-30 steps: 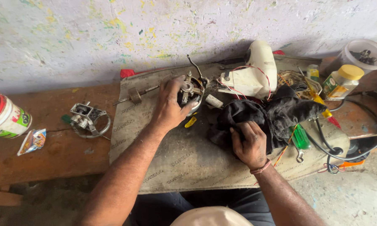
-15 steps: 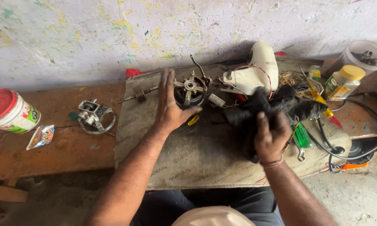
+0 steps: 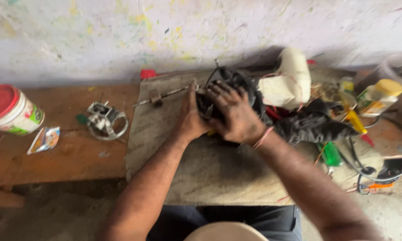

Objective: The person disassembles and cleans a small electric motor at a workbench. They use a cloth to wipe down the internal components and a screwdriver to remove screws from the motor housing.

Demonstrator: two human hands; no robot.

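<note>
A round dark metal motor part (image 3: 236, 78) lies on a grey board (image 3: 210, 174) at the back. My left hand (image 3: 191, 119) cups its left side. My right hand (image 3: 235, 112) presses a black cloth (image 3: 315, 126) over the part; the cloth trails off to the right. Most of the part is hidden under my fingers and the cloth. A white plastic housing (image 3: 291, 80) with red wires stands just right of it.
On the wooden bench (image 3: 67, 156) to the left are a red-lidded white tub (image 3: 11, 109), a small sachet (image 3: 44, 138) and a metal ring part (image 3: 105, 120). A metal rod (image 3: 158, 96) lies by my left hand. At the right are a green screwdriver (image 3: 330, 154), a yellow-capped bottle (image 3: 379, 96) and black cables (image 3: 366, 172).
My right hand has carried the black cloth left onto the motor part. My left hand went from lying flat beside the part to cupping it.
</note>
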